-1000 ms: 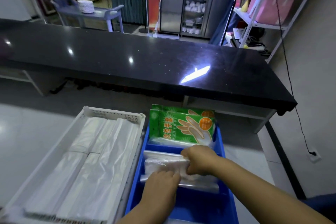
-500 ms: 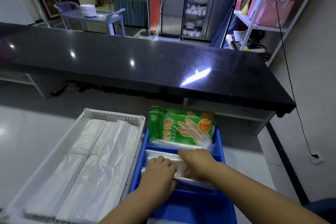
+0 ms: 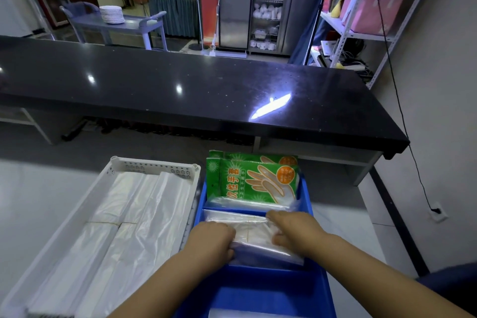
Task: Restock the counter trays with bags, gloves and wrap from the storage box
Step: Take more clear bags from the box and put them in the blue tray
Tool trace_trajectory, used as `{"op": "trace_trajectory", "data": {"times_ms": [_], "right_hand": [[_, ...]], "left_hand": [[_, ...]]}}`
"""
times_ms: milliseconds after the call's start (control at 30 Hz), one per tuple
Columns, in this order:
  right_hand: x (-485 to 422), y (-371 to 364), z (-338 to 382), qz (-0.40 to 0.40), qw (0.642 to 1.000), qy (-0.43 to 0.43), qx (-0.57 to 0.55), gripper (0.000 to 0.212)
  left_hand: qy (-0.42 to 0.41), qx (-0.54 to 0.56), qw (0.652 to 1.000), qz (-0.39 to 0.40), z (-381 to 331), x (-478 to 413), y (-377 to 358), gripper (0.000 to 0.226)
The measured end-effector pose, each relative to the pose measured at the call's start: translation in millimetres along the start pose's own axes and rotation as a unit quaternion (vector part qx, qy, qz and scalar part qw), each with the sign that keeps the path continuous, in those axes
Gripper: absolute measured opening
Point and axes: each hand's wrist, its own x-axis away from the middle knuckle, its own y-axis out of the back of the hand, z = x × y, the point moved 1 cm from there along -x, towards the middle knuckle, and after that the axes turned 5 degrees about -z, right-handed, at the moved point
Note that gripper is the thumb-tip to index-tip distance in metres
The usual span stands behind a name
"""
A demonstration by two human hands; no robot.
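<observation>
A blue divided tray (image 3: 318, 289) sits in front of me. Its far compartment holds green packs of disposable gloves (image 3: 254, 179), standing tilted. In the middle compartment lies a bundle of clear plastic bags (image 3: 254, 233). My left hand (image 3: 213, 244) grips the bundle's left end and my right hand (image 3: 296, 230) presses on its right end. To the left, a white perforated tray (image 3: 152, 166) is filled with stacks of translucent white bags (image 3: 134, 227).
Both trays rest on a pale counter (image 3: 38, 201). Beyond it runs a long black counter (image 3: 180, 90). A metal shelf rack (image 3: 366, 18) with pink bags stands at the right, and a cart with plates (image 3: 112, 14) at the far left.
My hands have spread apart along the clear bag bundle: the left slid to its left end, the right to its right end. The bundle now lies flatter in the middle compartment.
</observation>
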Motion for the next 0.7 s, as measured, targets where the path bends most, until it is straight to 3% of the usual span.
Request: {"op": "trace_trajectory", "data": {"times_ms": [133, 267, 400, 567, 700], "right_hand": [[7, 6, 2, -0.055, 0.995, 0.026, 0.086, 0.038], [18, 14, 0, -0.157, 0.985, 0.039, 0.063, 0.040], [27, 4, 5, -0.098, 0.987, 0.105, 0.068, 0.035], [29, 1, -2, -0.130, 0.987, 0.069, 0.060, 0.031], [28, -1, -4, -0.122, 0.991, 0.036, 0.047, 0.044]], "left_hand": [[0.008, -0.006, 1.000, -0.002, -4, -6, 0, 0.023], [0.026, 0.008, 1.000, -0.016, -3, -11, -6, 0.024], [0.027, 0.016, 0.999, -0.026, -2, -12, -9, 0.025], [-0.002, 0.012, 0.994, -0.112, 9, -11, -1, 0.033], [0.001, -0.027, 0.996, -0.089, 8, -10, -3, 0.033]]}}
